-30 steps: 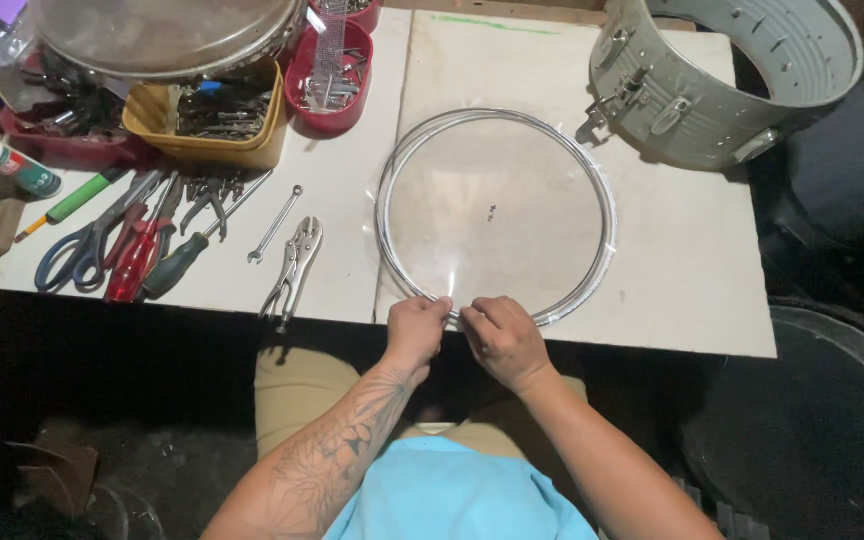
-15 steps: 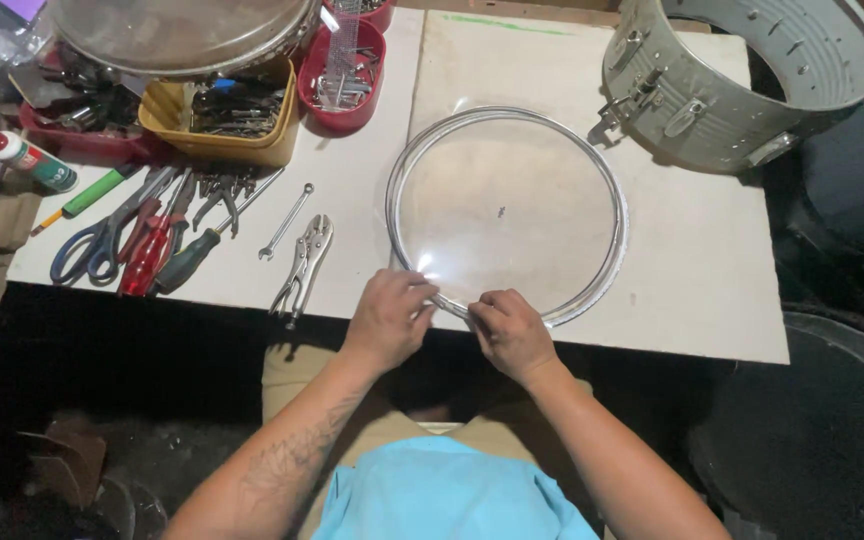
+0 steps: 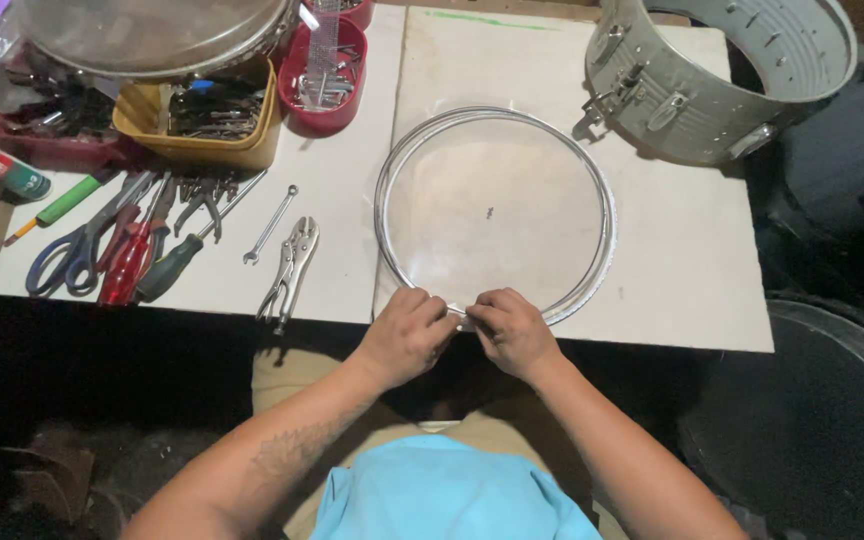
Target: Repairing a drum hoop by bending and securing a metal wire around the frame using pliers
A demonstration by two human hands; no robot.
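A clear drum skin in a metal hoop (image 3: 493, 208) lies flat on the white table (image 3: 692, 260), filling the middle of the frame. Being round, it has no long axis to speak of; what matters is its near edge, which sits right at the table's front edge, at lower centre. Both hands meet there. The left hand (image 3: 407, 335) and the right hand (image 3: 512, 330) are curled side by side, fingertips pinched on the hoop's rim at the same short stretch, thumbs almost touching each other. Neither is nearer than the other: both are on it, and the rest of the circle runs away from them toward the top of the frame.

Left of the skin, apart from it, lie locking pliers (image 3: 290, 270) and a small spanner (image 3: 270, 224), then screwdrivers and blue-handled scissors (image 3: 72, 255) further left. A yellow tray (image 3: 202, 120) and a red bowl (image 3: 324, 65) of small parts sit upper left. A grey drum shell (image 3: 717, 75) rests upper right, clear of the hoop.
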